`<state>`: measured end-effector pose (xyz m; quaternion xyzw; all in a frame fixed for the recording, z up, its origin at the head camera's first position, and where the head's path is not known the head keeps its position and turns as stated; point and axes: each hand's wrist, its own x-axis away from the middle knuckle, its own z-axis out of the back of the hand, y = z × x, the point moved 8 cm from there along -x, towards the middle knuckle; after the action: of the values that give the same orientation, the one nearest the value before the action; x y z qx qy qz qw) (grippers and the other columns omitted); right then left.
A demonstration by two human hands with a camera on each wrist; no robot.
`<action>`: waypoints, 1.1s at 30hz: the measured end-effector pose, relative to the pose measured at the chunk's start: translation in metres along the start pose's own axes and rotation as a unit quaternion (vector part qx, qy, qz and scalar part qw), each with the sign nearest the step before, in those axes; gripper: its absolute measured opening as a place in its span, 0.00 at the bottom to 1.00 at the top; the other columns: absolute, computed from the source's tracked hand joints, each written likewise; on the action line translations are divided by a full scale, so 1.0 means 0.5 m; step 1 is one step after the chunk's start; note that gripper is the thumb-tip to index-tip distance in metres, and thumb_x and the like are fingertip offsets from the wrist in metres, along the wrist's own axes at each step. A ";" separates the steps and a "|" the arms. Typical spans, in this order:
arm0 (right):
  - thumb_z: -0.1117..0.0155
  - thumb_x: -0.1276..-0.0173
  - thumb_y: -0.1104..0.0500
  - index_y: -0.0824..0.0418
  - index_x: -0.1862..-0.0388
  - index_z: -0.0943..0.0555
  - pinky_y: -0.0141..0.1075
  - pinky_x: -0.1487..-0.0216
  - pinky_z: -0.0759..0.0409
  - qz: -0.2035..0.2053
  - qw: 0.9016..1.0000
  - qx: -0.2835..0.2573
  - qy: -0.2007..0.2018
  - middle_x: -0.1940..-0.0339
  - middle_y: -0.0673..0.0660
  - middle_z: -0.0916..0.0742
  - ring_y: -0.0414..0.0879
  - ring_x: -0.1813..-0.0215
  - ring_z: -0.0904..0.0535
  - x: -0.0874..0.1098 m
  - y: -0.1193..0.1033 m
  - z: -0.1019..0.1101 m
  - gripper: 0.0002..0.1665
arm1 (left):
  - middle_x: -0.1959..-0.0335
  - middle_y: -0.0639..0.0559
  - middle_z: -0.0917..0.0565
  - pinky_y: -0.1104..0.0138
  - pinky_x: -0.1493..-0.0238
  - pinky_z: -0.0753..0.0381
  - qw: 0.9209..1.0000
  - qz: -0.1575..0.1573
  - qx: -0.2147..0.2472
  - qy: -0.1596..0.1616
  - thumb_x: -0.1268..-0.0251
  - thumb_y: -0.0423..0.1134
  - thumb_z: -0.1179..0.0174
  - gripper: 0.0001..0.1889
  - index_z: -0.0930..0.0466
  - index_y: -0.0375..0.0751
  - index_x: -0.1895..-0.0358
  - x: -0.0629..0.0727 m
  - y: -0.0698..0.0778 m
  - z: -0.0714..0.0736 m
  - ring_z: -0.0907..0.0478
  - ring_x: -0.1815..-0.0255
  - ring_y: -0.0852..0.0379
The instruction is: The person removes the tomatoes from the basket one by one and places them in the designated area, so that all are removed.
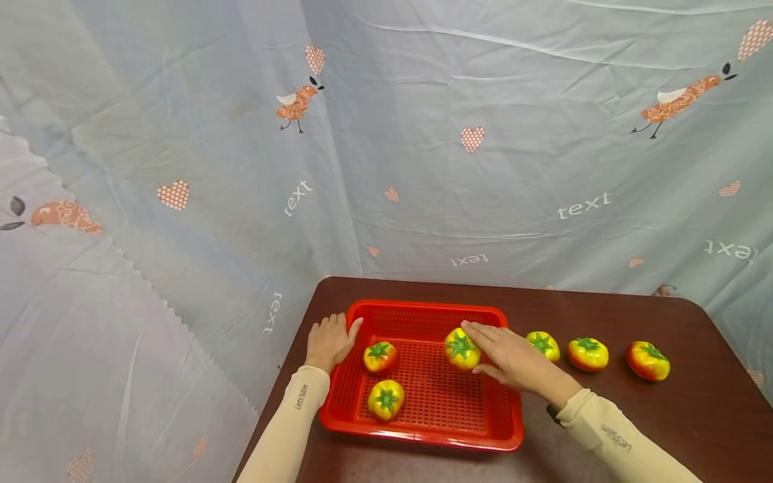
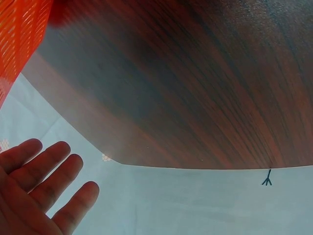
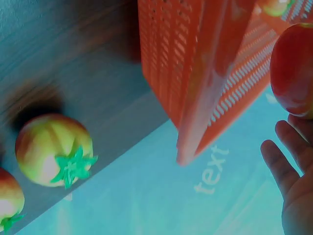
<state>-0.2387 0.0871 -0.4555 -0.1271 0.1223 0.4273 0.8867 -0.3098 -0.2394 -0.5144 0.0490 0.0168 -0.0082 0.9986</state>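
A red plastic basket with perforated walls stands on the dark wooden table. At its left rim is my left hand, fingers extended outside the basket and thumb close to the rim. My right hand holds a yellow-red tomato with green sepals between thumb and fingers, over the right part of the basket. From below, that tomato shows its red side against the fingertips in the right wrist view. Inside the basket on the left lie a red-yellow tomato and a yellow tomato.
Right of the basket, three more tomatoes sit in a row: one partly behind the right hand, a middle one and a redder one. A pale printed curtain hangs behind and left of the table.
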 end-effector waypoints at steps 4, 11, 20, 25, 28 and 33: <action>0.22 0.47 0.50 0.69 0.29 0.33 0.51 0.43 0.21 -0.011 1.000 0.009 0.024 0.36 0.64 0.21 0.58 0.38 0.22 0.008 0.019 0.025 0.51 | 0.46 0.35 0.20 0.45 0.41 0.28 1.000 0.001 0.000 0.000 0.24 0.62 0.63 0.35 0.27 0.30 0.41 0.000 0.000 0.000 0.24 0.45 0.37; 0.21 0.49 0.51 0.70 0.30 0.33 0.53 0.45 0.21 -0.036 0.998 0.016 0.051 0.35 0.65 0.21 0.59 0.39 0.22 0.038 0.058 0.060 0.52 | 0.45 0.35 0.21 0.45 0.40 0.29 1.000 0.000 -0.004 -0.004 0.24 0.62 0.63 0.36 0.28 0.30 0.40 -0.002 0.000 -0.002 0.25 0.44 0.37; 0.19 0.52 0.55 0.68 0.28 0.35 0.57 0.46 0.22 -0.079 0.994 -0.002 0.074 0.35 0.66 0.22 0.60 0.39 0.23 0.094 0.100 0.085 0.54 | 0.41 0.34 0.22 0.44 0.36 0.31 1.000 0.004 0.002 -0.001 0.24 0.63 0.63 0.37 0.31 0.30 0.35 -0.002 -0.003 -0.004 0.26 0.41 0.36; 0.21 0.49 0.55 0.66 0.26 0.37 0.59 0.45 0.23 -0.118 0.991 -0.016 0.059 0.35 0.66 0.22 0.61 0.39 0.24 0.133 0.120 0.086 0.54 | 0.37 0.33 0.25 0.43 0.34 0.33 1.000 0.006 0.006 -0.006 0.24 0.63 0.64 0.39 0.36 0.29 0.30 -0.003 -0.001 -0.008 0.27 0.38 0.35; 0.21 0.48 0.56 0.65 0.26 0.37 0.60 0.45 0.23 -0.139 0.989 -0.021 0.053 0.36 0.67 0.22 0.62 0.39 0.23 0.158 0.129 0.083 0.53 | 0.36 0.33 0.26 0.43 0.33 0.34 1.000 0.006 0.007 -0.009 0.24 0.63 0.64 0.39 0.38 0.29 0.29 -0.004 0.000 -0.008 0.28 0.37 0.35; 0.21 0.49 0.56 0.63 0.25 0.38 0.62 0.47 0.24 -0.152 0.987 -0.023 0.054 0.37 0.66 0.21 0.62 0.40 0.23 0.183 0.136 0.080 0.54 | 0.36 0.33 0.26 0.43 0.33 0.34 1.000 0.008 0.007 -0.011 0.24 0.63 0.64 0.39 0.38 0.29 0.29 -0.004 -0.001 -0.005 0.28 0.37 0.35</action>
<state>-0.2325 0.2078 -0.4561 -0.1878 0.1394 0.2828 0.9302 -0.3119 -0.2398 -0.5167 0.0556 0.0057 -0.0013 0.9984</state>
